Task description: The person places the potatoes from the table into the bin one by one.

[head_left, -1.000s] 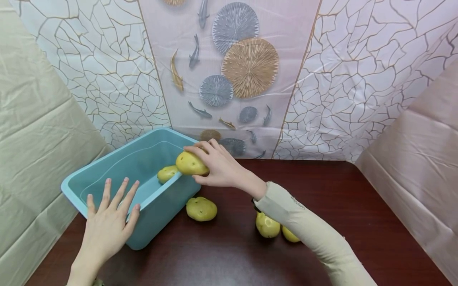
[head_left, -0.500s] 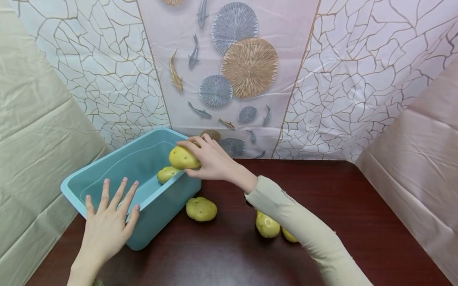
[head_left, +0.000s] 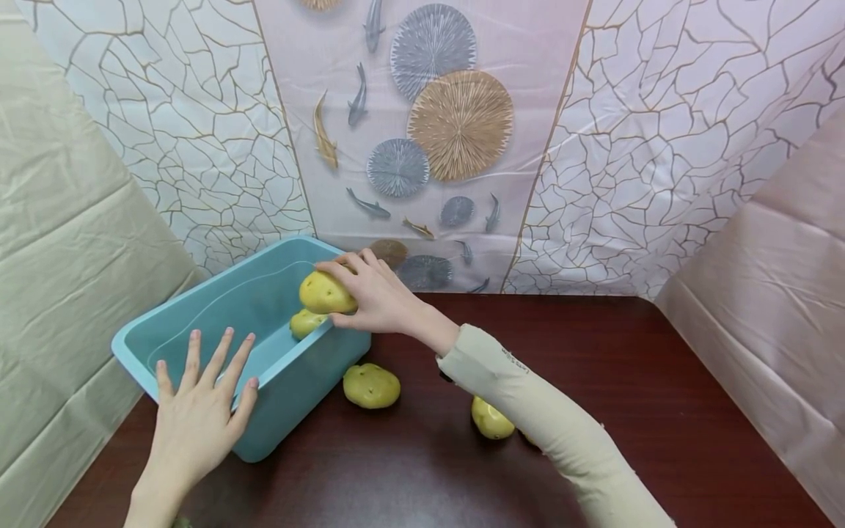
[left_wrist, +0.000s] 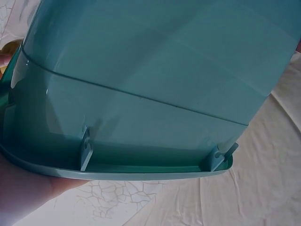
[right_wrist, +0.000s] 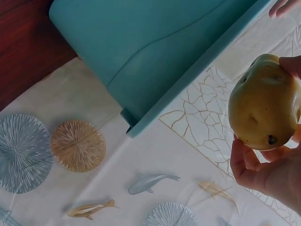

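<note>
A yellow potato (head_left: 325,292) is gripped between the fingers and thumb of my right hand (head_left: 384,297), just above the right rim of a blue-green plastic bin (head_left: 300,389). Dark spots mark this potato (right_wrist: 263,106) in the right wrist view. Inside the bin, another potato (head_left: 304,323) lies near its right wall, partly hidden by the rim. My left hand (head_left: 198,422) spreads its straight fingers over the bin's near left rim. From the left wrist I see the bin's outer wall (left_wrist: 155,117) and part of the left hand (left_wrist: 23,193) at its rim.
On the dark red-brown table (head_left: 396,477), one potato (head_left: 372,386) lies beside the bin. Further right, another potato (head_left: 490,419) sits by my right forearm, which almost hides one more. Patterned cloth (head_left: 594,183) hangs behind, with plain cloth on both sides.
My right hand has carried the potato leftward and slightly up, from outside the rim to over the bin's opening. The right forearm followed, covering more of the far-right potatoes. The left hand has barely moved.
</note>
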`<state>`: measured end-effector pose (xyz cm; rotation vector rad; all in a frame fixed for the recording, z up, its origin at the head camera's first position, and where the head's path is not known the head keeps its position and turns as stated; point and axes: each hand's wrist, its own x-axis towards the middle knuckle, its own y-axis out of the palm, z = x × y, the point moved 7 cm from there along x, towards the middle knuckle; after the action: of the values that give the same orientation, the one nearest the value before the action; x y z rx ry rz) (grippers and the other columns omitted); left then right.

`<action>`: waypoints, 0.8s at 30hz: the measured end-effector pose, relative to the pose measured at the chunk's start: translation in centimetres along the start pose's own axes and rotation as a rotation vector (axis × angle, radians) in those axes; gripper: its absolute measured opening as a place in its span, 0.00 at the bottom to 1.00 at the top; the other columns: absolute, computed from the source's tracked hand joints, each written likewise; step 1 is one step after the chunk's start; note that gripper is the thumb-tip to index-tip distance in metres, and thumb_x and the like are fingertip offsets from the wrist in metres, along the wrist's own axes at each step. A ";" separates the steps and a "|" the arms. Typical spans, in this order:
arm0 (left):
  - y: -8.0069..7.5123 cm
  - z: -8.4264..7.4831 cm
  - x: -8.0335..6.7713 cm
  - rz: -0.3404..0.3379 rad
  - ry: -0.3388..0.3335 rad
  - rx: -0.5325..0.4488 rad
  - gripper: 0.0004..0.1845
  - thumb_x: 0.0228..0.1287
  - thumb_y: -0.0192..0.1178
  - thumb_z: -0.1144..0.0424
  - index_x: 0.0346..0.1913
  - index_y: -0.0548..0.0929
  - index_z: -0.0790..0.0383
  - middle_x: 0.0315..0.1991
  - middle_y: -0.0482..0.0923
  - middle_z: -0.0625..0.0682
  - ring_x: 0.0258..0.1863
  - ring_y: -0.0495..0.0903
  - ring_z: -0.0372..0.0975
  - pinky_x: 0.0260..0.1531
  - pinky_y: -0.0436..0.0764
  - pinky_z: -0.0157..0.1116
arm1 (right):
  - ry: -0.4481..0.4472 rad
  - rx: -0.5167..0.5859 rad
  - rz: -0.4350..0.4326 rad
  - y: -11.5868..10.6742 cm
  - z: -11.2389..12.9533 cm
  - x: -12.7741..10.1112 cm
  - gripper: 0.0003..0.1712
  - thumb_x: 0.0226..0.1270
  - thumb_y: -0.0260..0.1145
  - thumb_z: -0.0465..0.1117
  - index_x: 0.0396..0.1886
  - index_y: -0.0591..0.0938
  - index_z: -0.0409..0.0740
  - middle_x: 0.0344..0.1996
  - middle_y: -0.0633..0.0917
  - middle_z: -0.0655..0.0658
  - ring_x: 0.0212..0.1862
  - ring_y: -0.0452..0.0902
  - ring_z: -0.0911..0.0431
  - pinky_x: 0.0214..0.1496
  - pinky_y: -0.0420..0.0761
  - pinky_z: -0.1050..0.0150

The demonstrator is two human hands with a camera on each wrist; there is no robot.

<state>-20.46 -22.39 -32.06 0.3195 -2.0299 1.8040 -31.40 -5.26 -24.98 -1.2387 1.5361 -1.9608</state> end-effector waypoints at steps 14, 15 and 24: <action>0.1 0.0 0.1 0.009 -0.004 0.008 0.31 0.65 0.45 0.49 0.69 0.50 0.47 0.69 0.52 0.58 0.70 0.29 0.52 0.57 0.35 0.67 | -0.021 0.005 -0.011 0.3 0.8 1.2 0.36 0.53 0.61 0.54 0.63 0.64 0.54 0.56 0.71 0.48 0.50 0.64 0.54 0.42 0.68 0.64; 0.1 0.0 0.1 0.009 -0.004 0.009 0.31 0.65 0.45 0.49 0.69 0.50 0.47 0.69 0.52 0.58 0.70 0.29 0.52 0.57 0.35 0.67 | -0.023 0.003 -0.011 0.2 0.9 1.3 0.36 0.53 0.61 0.54 0.63 0.64 0.54 0.56 0.71 0.48 0.50 0.64 0.54 0.42 0.68 0.64; 0.1 0.1 0.1 0.004 -0.003 0.010 0.31 0.65 0.45 0.49 0.69 0.50 0.47 0.69 0.51 0.58 0.70 0.29 0.51 0.56 0.37 0.68 | -0.025 0.031 0.006 0.2 1.4 2.3 0.37 0.54 0.61 0.54 0.64 0.63 0.53 0.58 0.69 0.47 0.51 0.64 0.53 0.43 0.67 0.63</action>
<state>-20.56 -22.46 -32.12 0.3207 -2.0258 1.8174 -31.57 -7.87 -24.16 -1.2395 1.4899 -1.9513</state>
